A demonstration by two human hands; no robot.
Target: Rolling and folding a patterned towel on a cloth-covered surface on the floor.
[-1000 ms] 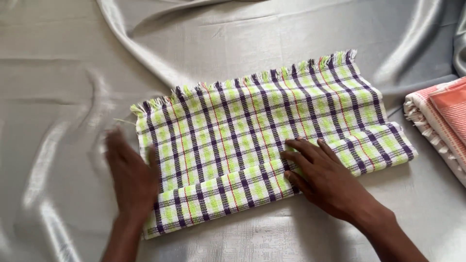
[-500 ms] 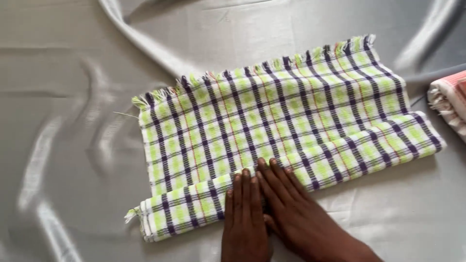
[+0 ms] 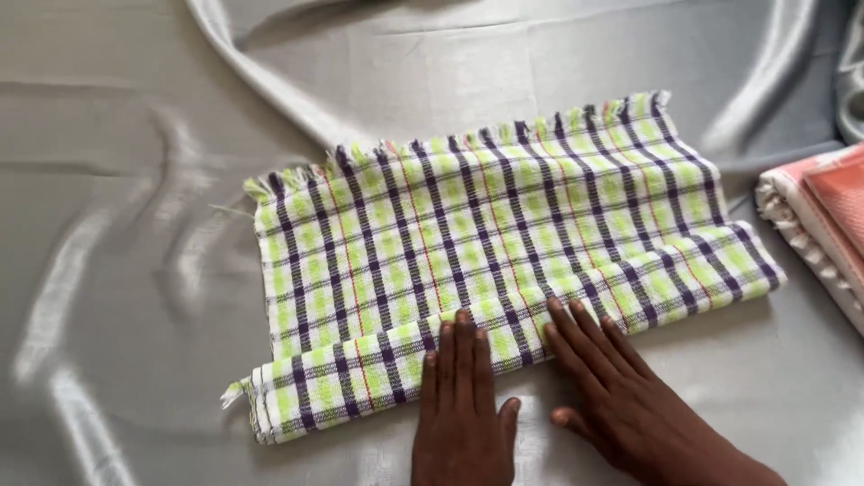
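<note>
A folded green, white and purple checked cloth (image 3: 504, 252) with fringed far edges lies flat on a shiny grey sheet (image 3: 135, 180). My left hand (image 3: 461, 405) rests flat, fingers together, on the near folded edge of the cloth at its middle. My right hand (image 3: 621, 396) lies flat beside it, fingers spread a little, fingertips on the same edge. Neither hand grips anything.
A folded orange and white cloth (image 3: 823, 216) sits at the right edge of the view. The grey sheet has raised folds (image 3: 261, 81) running behind the checked cloth.
My left hand moved from the cloth's left end to the middle of the near edge, beside my right hand. Both hands now press that edge a little apart.
</note>
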